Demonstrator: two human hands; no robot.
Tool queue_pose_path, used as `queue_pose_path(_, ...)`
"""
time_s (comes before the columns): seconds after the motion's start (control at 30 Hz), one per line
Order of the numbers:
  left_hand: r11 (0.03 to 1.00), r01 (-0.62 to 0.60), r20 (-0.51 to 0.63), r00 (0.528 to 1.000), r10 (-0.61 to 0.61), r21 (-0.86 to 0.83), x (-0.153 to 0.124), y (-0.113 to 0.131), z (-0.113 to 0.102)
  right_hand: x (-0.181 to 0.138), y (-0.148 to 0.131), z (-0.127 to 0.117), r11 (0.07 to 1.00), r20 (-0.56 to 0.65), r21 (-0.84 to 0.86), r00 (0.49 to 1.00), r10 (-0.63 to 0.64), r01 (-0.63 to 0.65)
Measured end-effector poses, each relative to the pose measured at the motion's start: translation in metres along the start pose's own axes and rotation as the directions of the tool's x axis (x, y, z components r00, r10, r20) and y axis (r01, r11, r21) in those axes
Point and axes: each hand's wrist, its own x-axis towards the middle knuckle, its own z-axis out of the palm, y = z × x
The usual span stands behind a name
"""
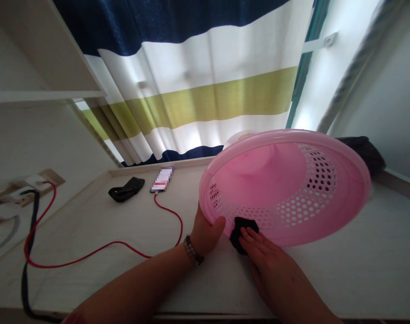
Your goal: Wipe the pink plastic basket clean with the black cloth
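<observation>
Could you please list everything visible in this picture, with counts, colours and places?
Table: 1, whitish, across the lower view
Basket: 1, pink, right of centre, tilted
Cloth: 1, black, at basket's near rim
Bundle: 1, black, table's left side
Phone: 1, screen pixelated, beside bundle
Plugs: at least 2, white, far left
Cable: 1, red, phone to plugs
Cord: 1, black, left
Curtain: 1, navy, white and green, behind table
Window frame: part of 1, teal, upper right
Bag-like item: 1, black, right, behind basket
Shelf: 1, whitish, upper left
Bracelet: 1, brownish-grey, lower centre
Left hand: 1, bare, gripping basket's rim
Right hand: 1, bare, on cloth
</observation>
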Motion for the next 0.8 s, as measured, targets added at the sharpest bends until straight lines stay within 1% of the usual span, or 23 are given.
queue_pose_path(0.07,1.000,0.005,0.001,1.000,-0.005,-0.005,0.000,0.000,-0.001,0.001,0.000,-0.002,1.000,0.016,-0.007,1.000,-0.007,0.007)
queue_pose_path(0.17,1.000,0.003,0.015,1.000,-0.003,-0.015,0.001,0.001,-0.002,-0.004,0.008,-0.007,0.999,0.048,-0.041,0.999,-0.018,0.020)
queue_pose_path(0.27,1.000,-0.001,0.034,0.999,0.002,-0.029,0.001,0.001,-0.003,-0.013,0.024,-0.016,0.993,0.078,-0.113,0.997,-0.003,0.012)
queue_pose_path(0.4,0.999,0.001,0.047,0.999,0.001,-0.043,0.001,-0.001,-0.003,-0.025,0.047,-0.030,0.979,0.078,-0.202,0.997,0.013,0.003)
queue_pose_path(0.5,0.999,0.004,0.052,0.999,-0.002,-0.049,0.002,-0.001,-0.003,-0.029,0.053,-0.036,0.974,0.079,-0.224,0.997,0.002,0.016)
queue_pose_path(0.57,0.999,0.003,0.042,0.999,-0.001,-0.044,0.002,0.000,-0.002,-0.027,0.049,-0.034,0.976,0.076,-0.216,0.997,0.016,0.000)
queue_pose_path(0.63,0.999,0.016,0.025,1.000,-0.015,-0.030,0.002,0.002,-0.002,-0.023,0.039,-0.029,0.984,0.071,-0.175,0.997,0.041,-0.028)
queue_pose_path(0.73,0.999,0.037,-0.001,0.999,-0.037,0.009,0.001,0.002,-0.001,-0.014,0.020,-0.019,0.995,0.058,-0.065,0.995,0.078,-0.074)
queue_pose_path(0.8,0.999,0.047,0.002,0.999,-0.047,0.027,0.000,0.001,-0.001,-0.007,0.009,-0.015,0.995,0.052,0.012,0.993,0.103,-0.104)
